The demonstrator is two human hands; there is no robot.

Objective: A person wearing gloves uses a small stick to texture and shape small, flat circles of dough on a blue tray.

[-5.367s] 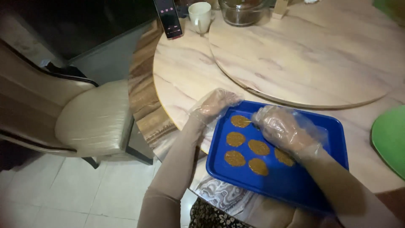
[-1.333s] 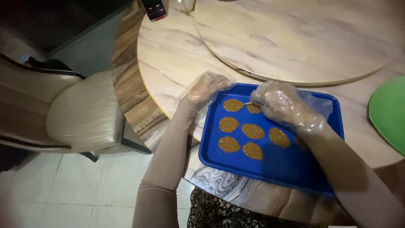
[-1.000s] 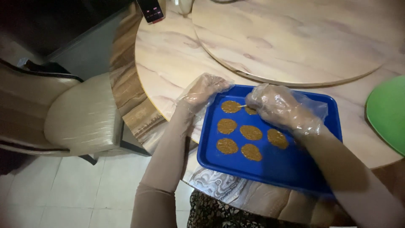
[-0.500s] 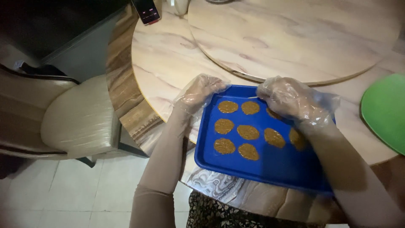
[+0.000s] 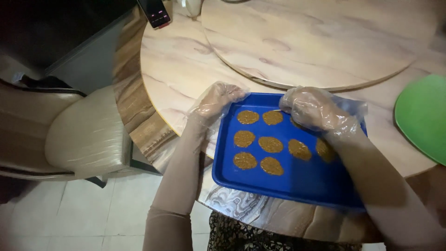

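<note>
Blue plastic, the tray [image 5: 297, 183] lies at the near edge of the round marbled table [image 5: 181, 69], its near side jutting a little past the rim. On it lie flat brown patties [image 5: 271, 144], in rows toward the tray's far left part. The left hand [image 5: 217, 98], in a loose clear plastic glove, rests on the tray's far left corner, fingers curled together over the rim. The right hand [image 5: 312, 108], gloved the same way, hovers low over the far row of patties with its fingers bent down and close together; whether they pinch a patty cannot be told. Beyond the tray sits a round wooden turntable [image 5: 320, 37]. A green plate [image 5: 423, 116] lies to the right, a beige padded chair [image 5: 83, 135] to the left.
</note>
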